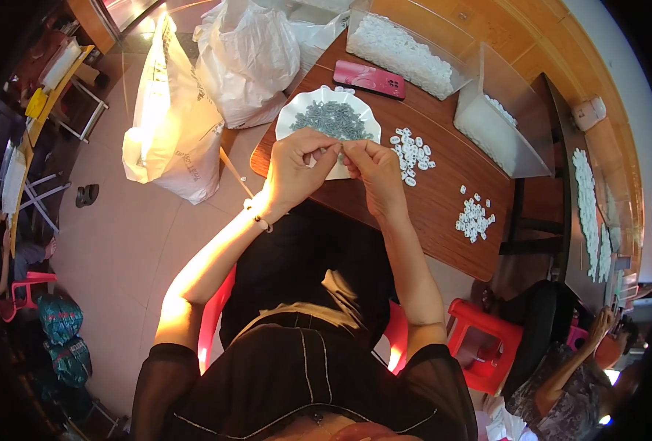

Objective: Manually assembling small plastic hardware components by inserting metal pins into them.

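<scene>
My left hand (298,163) and my right hand (376,170) meet fingertip to fingertip over the near rim of a white scalloped bowl (288,117). Each is closed in a pinch; what lies between the fingers is too small and covered to make out. Many small grey pieces (332,117) fill the bowl. Right of my right hand, a loose pile of small white oval pieces (413,156) lies on the brown wooden table (443,209). A second pile of small white pieces (474,220) sits nearer the table's right end.
A pink phone-shaped case (370,79) lies behind the bowl. Clear bins of white pieces (403,55) stand along the far edge. Full white bags (175,125) rest on the floor at left. A red stool (482,344) and another person (561,375) are at right.
</scene>
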Available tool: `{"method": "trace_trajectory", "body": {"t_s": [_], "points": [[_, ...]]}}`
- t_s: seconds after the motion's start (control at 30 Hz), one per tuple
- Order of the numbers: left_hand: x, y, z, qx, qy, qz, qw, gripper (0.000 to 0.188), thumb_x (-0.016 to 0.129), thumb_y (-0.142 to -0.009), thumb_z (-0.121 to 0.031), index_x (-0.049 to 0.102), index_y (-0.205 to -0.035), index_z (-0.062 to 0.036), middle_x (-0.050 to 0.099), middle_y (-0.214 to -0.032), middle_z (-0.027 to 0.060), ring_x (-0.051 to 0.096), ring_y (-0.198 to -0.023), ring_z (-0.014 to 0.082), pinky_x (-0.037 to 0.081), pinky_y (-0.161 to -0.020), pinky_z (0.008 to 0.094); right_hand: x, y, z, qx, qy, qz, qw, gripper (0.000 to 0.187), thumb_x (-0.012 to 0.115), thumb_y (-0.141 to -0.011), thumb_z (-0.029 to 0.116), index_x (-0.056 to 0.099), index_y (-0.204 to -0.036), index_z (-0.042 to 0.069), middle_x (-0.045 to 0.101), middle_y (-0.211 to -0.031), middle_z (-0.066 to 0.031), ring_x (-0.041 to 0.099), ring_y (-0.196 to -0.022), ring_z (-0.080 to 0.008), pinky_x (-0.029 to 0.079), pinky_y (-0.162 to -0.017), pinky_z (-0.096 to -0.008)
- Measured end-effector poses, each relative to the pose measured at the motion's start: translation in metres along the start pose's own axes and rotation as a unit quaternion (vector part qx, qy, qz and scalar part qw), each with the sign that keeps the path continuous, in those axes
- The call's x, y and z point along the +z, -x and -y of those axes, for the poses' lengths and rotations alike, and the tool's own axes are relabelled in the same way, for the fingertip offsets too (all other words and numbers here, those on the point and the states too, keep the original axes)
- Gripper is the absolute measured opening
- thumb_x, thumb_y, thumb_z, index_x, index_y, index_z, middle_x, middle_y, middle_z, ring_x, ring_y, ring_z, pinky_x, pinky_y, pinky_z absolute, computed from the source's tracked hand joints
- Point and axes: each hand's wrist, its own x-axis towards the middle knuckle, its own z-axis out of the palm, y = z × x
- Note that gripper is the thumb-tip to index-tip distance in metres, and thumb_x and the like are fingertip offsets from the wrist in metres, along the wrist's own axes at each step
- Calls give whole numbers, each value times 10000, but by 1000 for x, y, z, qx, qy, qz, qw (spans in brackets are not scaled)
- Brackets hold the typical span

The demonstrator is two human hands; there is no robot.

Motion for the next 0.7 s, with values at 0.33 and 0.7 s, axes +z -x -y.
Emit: {"method": "trace_trajectory", "body": {"t_s": [0.33,0.7], "points": [[-5,2,-7,-18,-45,16,999,71,680,-813,-21,712,-876,-15,628,-753,61,513,-629,96,403,-567,222,0,-2,-2,4,-18,11,1000,152,630,-877,172,666,-850,26,598,-726,11,491,-631,-40,386,-591,-192],[0,3,2,81,-70,-51,993,78,680,-817,-9,689,-893,2,624,-793,86,560,-625,132,424,-568,227,7,-5,-1,4,-4,3,1000,226,631,-914,243,655,-809,45,587,-717,25,483,-625,-29,384,-583,-184]]}}
